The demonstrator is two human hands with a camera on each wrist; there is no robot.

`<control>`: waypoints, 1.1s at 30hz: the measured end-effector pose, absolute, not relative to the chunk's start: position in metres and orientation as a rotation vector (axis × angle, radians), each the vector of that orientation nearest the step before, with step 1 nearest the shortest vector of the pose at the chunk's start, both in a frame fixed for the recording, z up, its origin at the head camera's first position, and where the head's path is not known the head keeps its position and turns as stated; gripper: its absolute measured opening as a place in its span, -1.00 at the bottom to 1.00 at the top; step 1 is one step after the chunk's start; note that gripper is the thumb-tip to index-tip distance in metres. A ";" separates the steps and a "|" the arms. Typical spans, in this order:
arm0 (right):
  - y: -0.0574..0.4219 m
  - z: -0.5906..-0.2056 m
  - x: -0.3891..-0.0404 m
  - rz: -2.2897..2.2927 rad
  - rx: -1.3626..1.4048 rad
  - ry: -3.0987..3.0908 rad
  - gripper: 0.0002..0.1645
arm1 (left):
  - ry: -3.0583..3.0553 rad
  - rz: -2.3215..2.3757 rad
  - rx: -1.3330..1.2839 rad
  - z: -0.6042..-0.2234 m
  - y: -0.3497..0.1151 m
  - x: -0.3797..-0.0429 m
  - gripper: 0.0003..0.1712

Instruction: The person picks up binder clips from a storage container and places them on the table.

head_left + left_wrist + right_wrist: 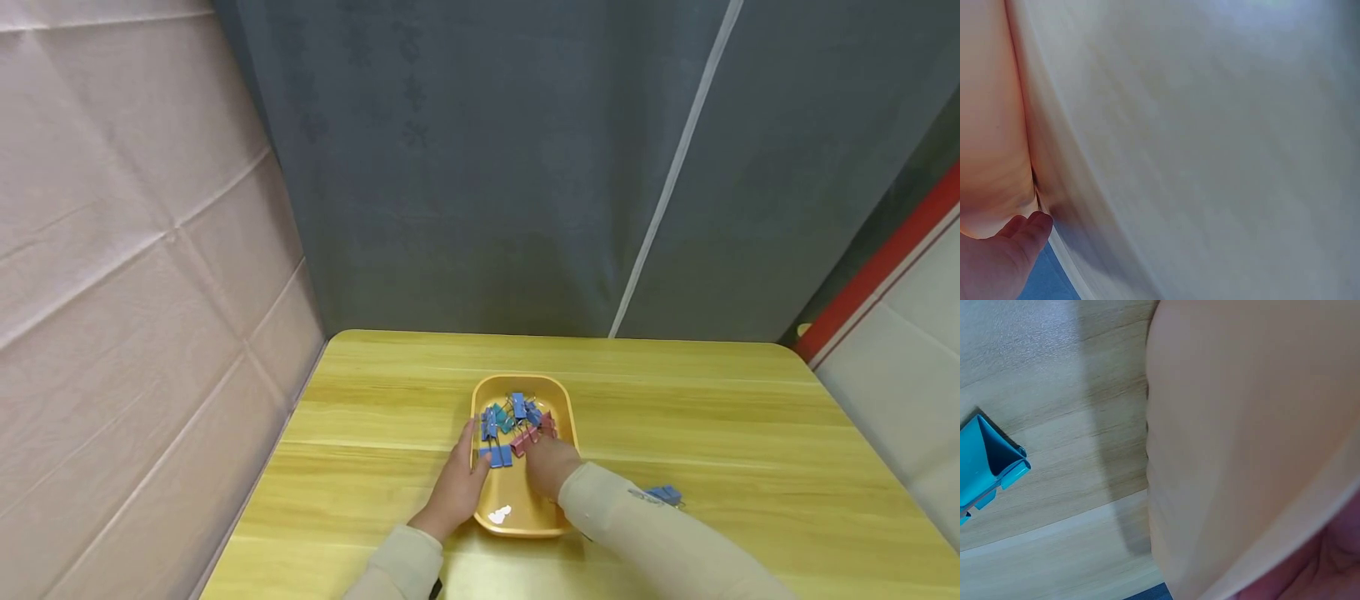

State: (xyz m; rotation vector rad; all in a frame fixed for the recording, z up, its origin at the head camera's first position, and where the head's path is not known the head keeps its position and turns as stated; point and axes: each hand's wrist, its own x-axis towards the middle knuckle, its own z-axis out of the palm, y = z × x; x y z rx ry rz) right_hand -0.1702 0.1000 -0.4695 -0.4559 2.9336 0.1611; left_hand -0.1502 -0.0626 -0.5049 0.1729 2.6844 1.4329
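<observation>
Yellow wood grain ran across the desk (360, 400), whose near edge fell outside the head view. Nearest were two pale sleeves (660, 533); the right cuff bore a small dark mark, perhaps lettering, too small to read.

The left hand (453, 487) held the left wall of a yellow tray (506, 500), thumb over the rim and the other digits along the outside, probably to steady it. The right hand (551, 467) lay inside the tray, bent down at the pink clips (522, 442); its fingertips were hidden, so whether it gripped one could not be told.

The tray stood about midway between the desk's left and right edges, its long side pointing at the far edge, which presumably kept it within easy reach of both hands. Out toward the desk's right edge, a loose blue clip (666, 494) lay partly behind the right sleeve. Within the tray, blue clips (497, 457) and teal clips (499, 415) were bunched toward the far end, perhaps simply heaped. No brand or label could be read on any of them.

Beyond the far edge hung a dark curtain (465, 183) with a white stripe (677, 167).
</observation>
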 end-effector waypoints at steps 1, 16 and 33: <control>0.100 -0.470 -0.170 0.164 -0.453 2.930 -0.79 | 2.686 1.434 0.178 -0.505 -0.063 -0.150 -0.29; 0.103 -0.469 -0.171 0.152 -0.451 2.888 -0.81 | 2.683 1.442 0.183 -0.503 -0.059 -0.149 -0.30; 0.109 -0.470 -0.171 -0.021 -0.444 2.870 -0.93 | 2.667 1.451 0.198 -0.504 -0.058 -0.148 -0.30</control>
